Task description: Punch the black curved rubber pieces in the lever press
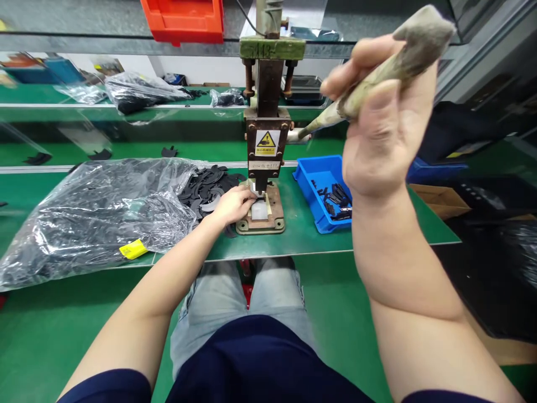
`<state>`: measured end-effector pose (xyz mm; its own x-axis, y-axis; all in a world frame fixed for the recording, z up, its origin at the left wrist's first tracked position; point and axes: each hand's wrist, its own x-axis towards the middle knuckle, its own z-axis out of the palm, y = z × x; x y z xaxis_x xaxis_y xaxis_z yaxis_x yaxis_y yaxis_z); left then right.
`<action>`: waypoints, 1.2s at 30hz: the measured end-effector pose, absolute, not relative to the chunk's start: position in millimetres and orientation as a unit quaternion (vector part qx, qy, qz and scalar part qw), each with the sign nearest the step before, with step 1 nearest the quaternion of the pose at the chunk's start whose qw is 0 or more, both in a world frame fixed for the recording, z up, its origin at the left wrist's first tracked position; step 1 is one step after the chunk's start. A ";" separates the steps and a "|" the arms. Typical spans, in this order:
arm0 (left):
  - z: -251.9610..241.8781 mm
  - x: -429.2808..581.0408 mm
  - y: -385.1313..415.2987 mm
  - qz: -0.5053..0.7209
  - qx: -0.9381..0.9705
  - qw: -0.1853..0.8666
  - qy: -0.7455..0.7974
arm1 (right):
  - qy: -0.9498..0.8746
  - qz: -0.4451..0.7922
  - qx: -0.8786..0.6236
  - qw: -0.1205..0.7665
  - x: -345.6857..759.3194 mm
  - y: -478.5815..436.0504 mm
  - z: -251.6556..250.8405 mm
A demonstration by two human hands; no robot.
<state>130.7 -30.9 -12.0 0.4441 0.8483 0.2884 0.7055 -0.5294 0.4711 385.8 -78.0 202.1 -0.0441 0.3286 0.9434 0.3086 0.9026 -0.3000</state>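
Observation:
My right hand (pixel 381 112) is wrapped round the lever handle (pixel 327 116) of a hand press (pixel 268 131), raised at the upper right. The handle's thick end looks wrapped in worn, greyish cloth or tape. At the foot of the press, my left hand (pixel 236 204) has its fingers closed at the edge of the fixture, under the ram (pixel 262 183). A small black plastic piece (pixel 260 197) shows at the fingertips, partly hidden by them. In front of it sits a pale block (pixel 259 210) on the press base (pixel 274 210).
A large clear plastic bag (pixel 96 201) spills black curved plastic pieces (pixel 207 187) left of the press. To the right, a blue bin (pixel 325 224) holds small black parts. A red bin (pixel 184 19) rests on the shelf above. More bagged parts (pixel 138 89) lie behind.

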 end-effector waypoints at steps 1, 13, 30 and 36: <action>-11.9 130.9 -31.8 0.250 0.835 0.147 0.467 | -0.725 0.017 -0.220 0.652 384.2 -77.7 204.3; -11.9 130.1 -40.6 0.272 0.774 0.211 0.531 | -0.727 0.055 -0.250 0.637 381.8 -140.3 84.1; -19.8 76.4 -139.9 0.114 0.761 0.058 0.636 | -0.666 -0.009 -0.296 0.685 368.5 -137.1 62.9; -28.9 85.2 -129.7 0.186 0.669 0.199 0.691 | -0.673 -0.003 -0.232 0.702 371.9 -128.4 61.1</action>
<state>85.2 -129.7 -28.9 -0.0251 0.9993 -0.0260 0.8514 0.0350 0.5233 371.9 -128.4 61.1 0.0936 0.3075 0.9469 0.3166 0.8925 -0.3211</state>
